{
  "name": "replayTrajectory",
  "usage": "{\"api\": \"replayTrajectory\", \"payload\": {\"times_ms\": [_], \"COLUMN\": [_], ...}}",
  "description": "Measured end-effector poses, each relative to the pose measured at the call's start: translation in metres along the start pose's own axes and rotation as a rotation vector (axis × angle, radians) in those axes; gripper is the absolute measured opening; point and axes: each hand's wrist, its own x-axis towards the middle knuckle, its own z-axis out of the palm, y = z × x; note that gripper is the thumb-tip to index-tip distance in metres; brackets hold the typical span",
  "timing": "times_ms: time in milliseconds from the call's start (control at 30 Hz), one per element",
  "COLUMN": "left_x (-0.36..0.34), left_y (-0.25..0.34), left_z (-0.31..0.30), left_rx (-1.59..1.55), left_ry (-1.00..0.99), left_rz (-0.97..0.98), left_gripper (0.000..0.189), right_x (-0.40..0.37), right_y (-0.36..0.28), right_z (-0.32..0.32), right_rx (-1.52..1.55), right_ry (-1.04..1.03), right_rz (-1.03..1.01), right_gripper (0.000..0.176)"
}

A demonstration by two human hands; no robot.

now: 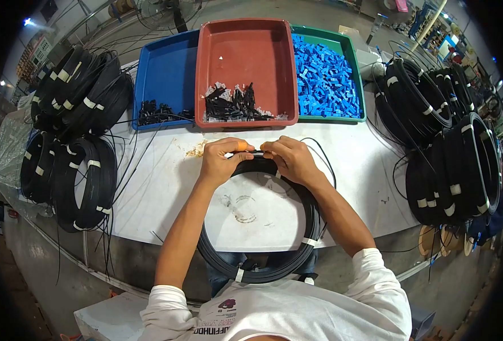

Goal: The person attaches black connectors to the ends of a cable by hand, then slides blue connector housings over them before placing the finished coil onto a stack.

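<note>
A coil of black cable (314, 213), bound with white tape, leans over the table's front edge against my body. At its top, my left hand (223, 160) is closed in a pinch on a small black part (257, 152). Close beside it, my right hand (291, 160) is also pinched, apparently on the black cable's end where it meets that part. Fingertips hide most of the join. Orange covers sit on a finger of each hand. A loose loop of cable (326, 156) curves out past my right hand.
Behind my hands stand a blue tray (166, 71) with small black parts, a red tray (245, 51) with black and clear pieces, and a green tray (362, 108) full of blue pieces. Cable coils are stacked left (95, 176) and right (427, 170) on the white table (166, 199).
</note>
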Motion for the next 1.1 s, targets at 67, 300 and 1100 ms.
{"api": "replayTrajectory", "payload": {"times_ms": [67, 300, 1100], "left_x": [-0.001, -0.007, 0.007], "left_y": [-0.003, -0.006, 0.009], "left_z": [0.0, 0.0, -0.013], "left_rx": [0.006, -0.074, 0.33], "left_ry": [0.007, -0.032, -0.087], "left_rz": [0.01, -0.047, -0.01], "left_gripper": [0.02, 0.02, 0.033], "right_x": [0.001, 0.004, 0.007], "right_y": [-0.002, 0.0, -0.006], "right_z": [-0.001, 0.004, 0.002], "right_rx": [0.012, 0.126, 0.294], "right_ry": [-0.07, -0.072, -0.146], "right_rz": [0.077, 0.119, 0.316], "right_gripper": [0.029, 0.026, 0.032]}}
